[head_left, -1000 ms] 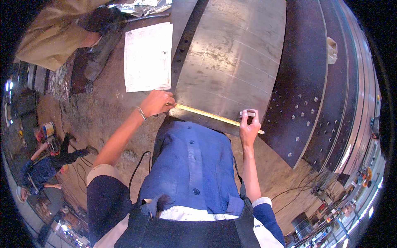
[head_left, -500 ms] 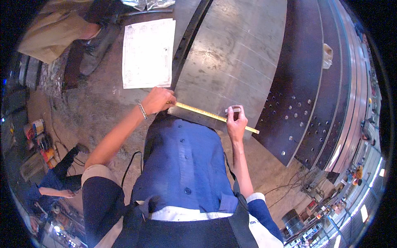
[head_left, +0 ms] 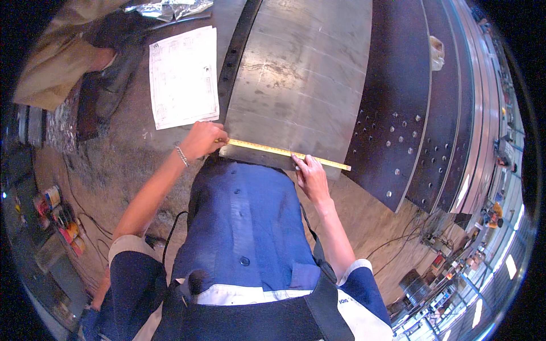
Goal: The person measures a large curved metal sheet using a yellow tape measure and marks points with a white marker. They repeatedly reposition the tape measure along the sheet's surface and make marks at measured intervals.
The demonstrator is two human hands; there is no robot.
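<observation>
A yellow measuring tape [head_left: 259, 147] lies across the near end of a grey steel plate [head_left: 301, 68], its free end reaching past the plate's right edge. My left hand [head_left: 200, 140] pinches the tape at the plate's left edge. Farther right, my right hand [head_left: 313, 177] is closed, fingertips down at the tape's edge. It holds a short stick of chalk, which is mostly hidden by the fingers now and plainer in the earlier frame. Several faint white lines cross the plate beyond the tape.
A printed drawing sheet [head_left: 185, 79] lies left of the plate, beside a dark bar with holes [head_left: 232, 57]. Dark steel plates with drilled holes [head_left: 392, 102] stand to the right. Another person's leg [head_left: 62, 68] is at the far left. Cables [head_left: 398, 241] run over the floor.
My right hand has moved left along the tape, lowering its fingertips to the tape's edge. My left hand keeps its pinch on the tape. The whole view has shifted slightly.
</observation>
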